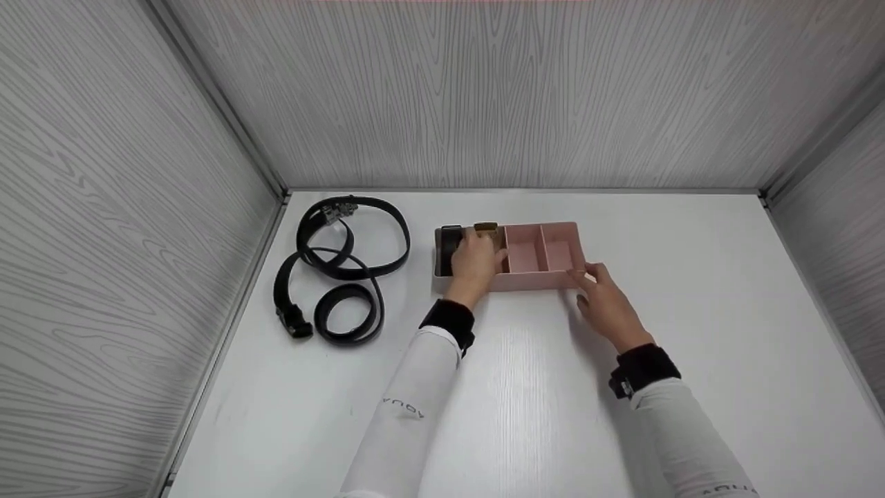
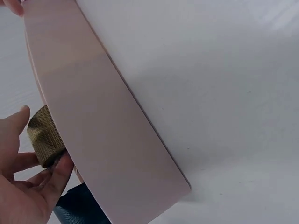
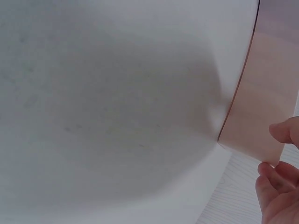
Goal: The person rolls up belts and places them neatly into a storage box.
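Observation:
A pink divided box (image 1: 532, 281) stands on the table. In its second compartment from the left sits a rolled olive-tan webbing belt (image 2: 44, 135), with a bronze-coloured buckle (image 1: 486, 226) at the back rim. My left hand (image 1: 476, 261) reaches into that compartment, its fingers curled against the roll; their tips are partly hidden. A rolled black belt (image 1: 448, 250) fills the leftmost compartment, dark and leathery in the left wrist view. My right hand (image 1: 610, 308) grips the box's front right corner, thumb on the front wall and fingers at the end.
To the left of the box lie black belts, one looped with a silvery buckle (image 1: 339, 209), another partly coiled (image 1: 346, 339) with a dark buckle (image 1: 296, 322). Two box compartments at the right hold nothing. Grey wood-grain panels (image 1: 484, 97) enclose the white table (image 1: 525, 401).

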The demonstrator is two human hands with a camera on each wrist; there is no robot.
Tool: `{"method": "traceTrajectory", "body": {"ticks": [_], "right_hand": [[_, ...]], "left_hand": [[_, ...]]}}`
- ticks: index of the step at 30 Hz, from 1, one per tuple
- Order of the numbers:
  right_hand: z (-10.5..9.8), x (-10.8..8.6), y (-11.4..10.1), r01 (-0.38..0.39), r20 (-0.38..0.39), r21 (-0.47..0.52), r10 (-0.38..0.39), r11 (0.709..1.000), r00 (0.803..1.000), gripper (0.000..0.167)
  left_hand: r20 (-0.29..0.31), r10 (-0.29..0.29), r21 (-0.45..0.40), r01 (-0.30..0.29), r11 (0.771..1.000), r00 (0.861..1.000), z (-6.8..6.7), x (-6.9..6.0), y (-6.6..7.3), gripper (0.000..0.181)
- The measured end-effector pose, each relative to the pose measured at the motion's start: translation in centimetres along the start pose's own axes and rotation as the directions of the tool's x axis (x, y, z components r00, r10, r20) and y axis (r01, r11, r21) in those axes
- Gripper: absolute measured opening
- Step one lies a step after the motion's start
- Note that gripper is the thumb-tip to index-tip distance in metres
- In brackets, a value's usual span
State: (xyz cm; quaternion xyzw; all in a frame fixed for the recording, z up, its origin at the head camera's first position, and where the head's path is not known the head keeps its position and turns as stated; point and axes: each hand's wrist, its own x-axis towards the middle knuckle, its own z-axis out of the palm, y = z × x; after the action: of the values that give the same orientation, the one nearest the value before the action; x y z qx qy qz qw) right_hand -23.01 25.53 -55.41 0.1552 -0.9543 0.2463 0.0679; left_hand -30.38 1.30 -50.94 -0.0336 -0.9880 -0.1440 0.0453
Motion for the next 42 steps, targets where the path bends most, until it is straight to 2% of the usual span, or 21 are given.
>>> {"method": "traceTrajectory", "body": {"ticks": [3,7,11,14,16,18,22,24,28,34,38,42], "right_hand": [[0.1,-0.1,0.0,-0.013,0.003,-0.005,0.013,1.0,1.0,0.049],[0.2,-0.2,0.0,-0.008,0.003,-0.017,0.008,1.0,1.0,0.05],[0.3,-0.2,0.0,0.003,-0.009,-0.027,-0.003,1.0,1.0,0.05],[0.3,-0.3,0.0,0.007,-0.017,-0.038,-0.007,0.999,1.0,0.05],[0.3,-0.3,-0.1,0.009,-0.021,-0.046,-0.01,0.999,1.0,0.049],[0.3,-0.2,-0.1,0.012,-0.026,-0.058,-0.013,0.998,1.0,0.05],[0.2,0.0,-0.1,0.015,-0.046,-0.091,-0.02,0.996,0.999,0.054],[0.1,0.2,0.0,0.009,-0.054,-0.115,-0.015,0.993,0.998,0.057],[-0.1,0.9,0.1,-0.027,-0.042,-0.146,0.021,0.989,0.999,0.061],[0.0,2.3,0.2,-0.093,0.013,-0.117,0.095,0.989,0.995,0.063],[0.0,3.1,0.3,-0.122,0.032,-0.099,0.126,0.988,0.991,0.065],[-0.5,3.6,0.4,-0.155,0.09,-0.102,0.165,0.983,0.982,0.066]], "left_hand": [[-0.019,0.035,-0.032,-0.035,0.999,0.999,-0.1,-1.5,-0.2,0.067],[-0.054,0.089,0.023,-0.088,0.996,0.995,0.1,-5.1,-0.2,0.064],[-0.007,0.111,0.136,-0.109,0.985,0.994,0.6,-8.5,-0.7,0.068],[0.022,0.125,0.17,-0.127,0.977,0.992,0.8,-9.6,-1.0,0.073],[0.046,0.13,0.157,-0.136,0.978,0.99,0.8,-9.6,-1.2,0.075],[0.101,0.126,0.136,-0.139,0.981,0.987,0.8,-9.3,-1.5,0.075],[0.219,0.108,0.104,-0.133,0.986,0.97,1.0,-8.1,-2.0,0.078],[0.248,0.109,0.091,-0.135,0.987,0.963,1.0,-7.4,-2.2,0.08],[0.258,0.124,0.065,-0.145,0.987,0.958,1.0,-6.1,-2.4,0.079],[0.228,0.14,0.071,-0.159,0.985,0.964,1.2,-4.7,-2.4,0.063],[0.246,0.14,0.063,-0.16,0.985,0.959,1.1,-3.5,-2.3,0.066],[0.278,0.145,0.03,-0.16,0.987,0.95,0.9,-2.8,-2.7,0.075]]}}
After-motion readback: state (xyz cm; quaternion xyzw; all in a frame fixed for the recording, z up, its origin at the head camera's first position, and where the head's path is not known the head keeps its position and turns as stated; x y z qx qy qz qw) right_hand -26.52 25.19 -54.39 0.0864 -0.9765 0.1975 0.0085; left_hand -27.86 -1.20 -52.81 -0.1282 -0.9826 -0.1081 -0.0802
